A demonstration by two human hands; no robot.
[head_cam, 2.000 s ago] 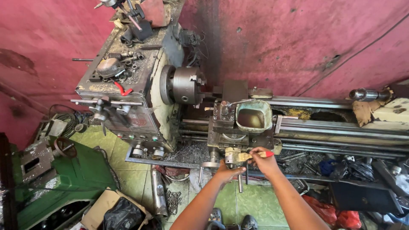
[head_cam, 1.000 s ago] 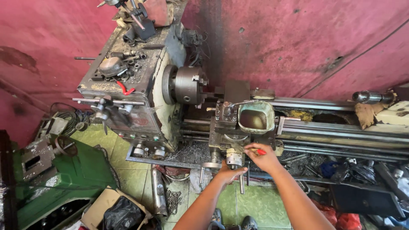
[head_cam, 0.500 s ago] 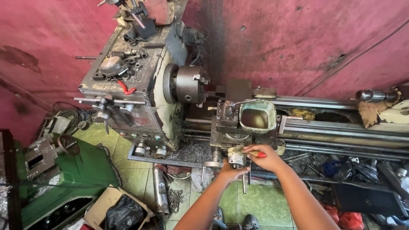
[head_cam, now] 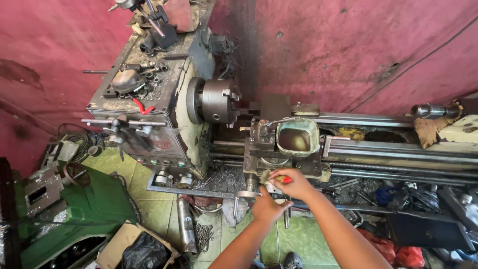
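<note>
The right hand [head_cam: 297,184] has its grip closed round a small red-handled brush [head_cam: 279,178], bristles against the lathe carriage [head_cam: 279,162] just below the green coolant tub [head_cam: 297,137]. The left hand [head_cam: 266,207] cups the handwheel [head_cam: 271,192] beneath, fingers wrapped on it.

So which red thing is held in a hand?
The red-handled brush in the right hand; the other red handle lies untouched on the headstock.
</note>
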